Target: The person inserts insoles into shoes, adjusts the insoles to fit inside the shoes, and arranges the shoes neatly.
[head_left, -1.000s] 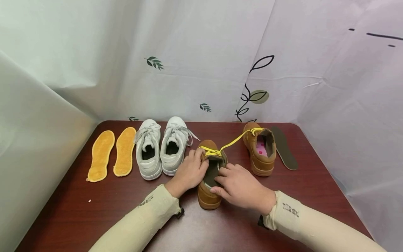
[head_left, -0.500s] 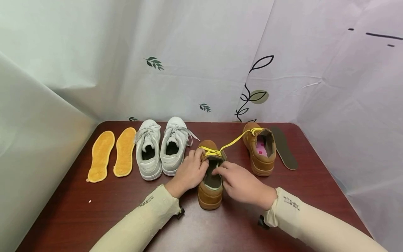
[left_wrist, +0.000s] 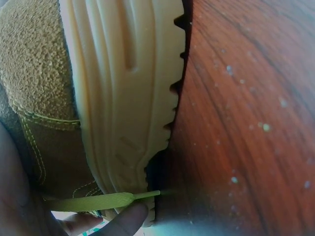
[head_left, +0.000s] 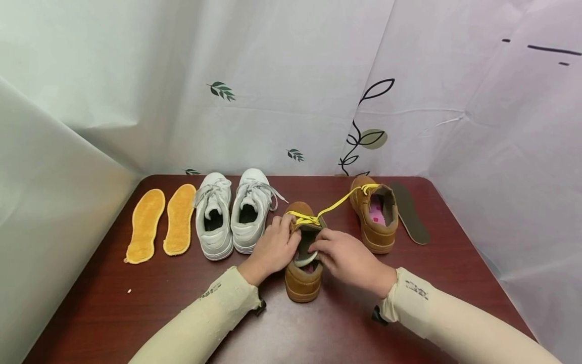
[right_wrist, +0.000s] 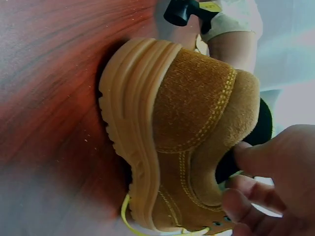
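A tan suede shoe (head_left: 302,288) stands upright on the table, its toe pointing away. My left hand (head_left: 274,243) grips its upper left side beside the yellow laces (head_left: 305,219). In the left wrist view, a loose lace end (left_wrist: 98,202) crosses the sole edge close to the fingers. My right hand (head_left: 350,259) reaches into the shoe opening and pinches a dark insole (right_wrist: 265,120) with a pale rim. The insole's heel end is raised, showing pink lining beneath. Its toe end is hidden inside the shoe.
The matching tan shoe (head_left: 378,237), with a pink inside, stands to the right. Beside it lies a dark insole (head_left: 411,215). Left of my hands are two white sneakers (head_left: 215,242) and two orange fleecy insoles (head_left: 145,225). A yellow lace (head_left: 336,206) stretches between the tan shoes.
My right hand has moved from the shoe's right rim into the opening and lifted the insole's heel end, uncovering the pink lining. The left hand has stayed in place.
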`<control>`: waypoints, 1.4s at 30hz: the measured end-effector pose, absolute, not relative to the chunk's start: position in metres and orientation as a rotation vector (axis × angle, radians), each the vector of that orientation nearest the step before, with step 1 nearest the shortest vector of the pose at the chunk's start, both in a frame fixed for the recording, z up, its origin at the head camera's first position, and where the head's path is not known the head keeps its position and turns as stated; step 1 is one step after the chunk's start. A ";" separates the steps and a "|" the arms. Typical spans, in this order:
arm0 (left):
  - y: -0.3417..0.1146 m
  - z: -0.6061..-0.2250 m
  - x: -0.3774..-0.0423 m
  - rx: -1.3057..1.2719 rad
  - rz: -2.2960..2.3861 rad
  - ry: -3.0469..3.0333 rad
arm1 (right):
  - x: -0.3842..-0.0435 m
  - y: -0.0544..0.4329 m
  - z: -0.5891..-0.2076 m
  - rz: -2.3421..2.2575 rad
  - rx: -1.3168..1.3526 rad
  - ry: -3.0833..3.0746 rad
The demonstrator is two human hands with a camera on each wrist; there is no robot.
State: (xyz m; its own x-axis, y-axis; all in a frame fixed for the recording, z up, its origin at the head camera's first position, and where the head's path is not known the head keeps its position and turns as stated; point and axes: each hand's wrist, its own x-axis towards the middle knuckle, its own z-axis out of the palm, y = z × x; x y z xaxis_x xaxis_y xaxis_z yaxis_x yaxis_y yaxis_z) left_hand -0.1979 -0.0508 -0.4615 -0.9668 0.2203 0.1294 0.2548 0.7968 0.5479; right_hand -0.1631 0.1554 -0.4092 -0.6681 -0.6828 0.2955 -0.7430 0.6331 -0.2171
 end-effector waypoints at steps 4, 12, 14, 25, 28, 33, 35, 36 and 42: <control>-0.051 -0.461 -0.198 -0.397 -0.908 -2.912 | -0.160 0.157 -0.409 0.519 1.141 -2.652; -0.052 -0.459 -0.199 -0.388 -0.919 -2.929 | -0.153 0.163 -0.403 0.563 1.277 -2.711; -0.052 -0.459 -0.199 -0.379 -0.916 -2.942 | -0.154 0.159 -0.399 0.628 1.200 -2.788; -0.052 -0.460 -0.197 -0.373 -0.905 -2.942 | -0.155 0.134 -0.402 0.542 1.198 -2.914; -0.051 -0.461 -0.197 -0.375 -0.907 -2.936 | -0.151 0.136 -0.401 0.531 1.233 -2.899; -0.051 -0.461 -0.198 -0.374 -0.906 -2.932 | -0.147 0.136 -0.397 0.399 1.274 -2.867; -0.051 -0.461 -0.198 -0.373 -0.912 -2.935 | -0.146 0.136 -0.395 0.340 1.285 -2.830; -0.051 -0.461 -0.198 -0.378 -0.916 -2.933 | -0.146 0.135 -0.395 0.323 1.287 -2.809; -0.052 -0.462 -0.197 -0.388 -0.921 -2.927 | -0.139 0.138 -0.393 0.336 1.230 -2.729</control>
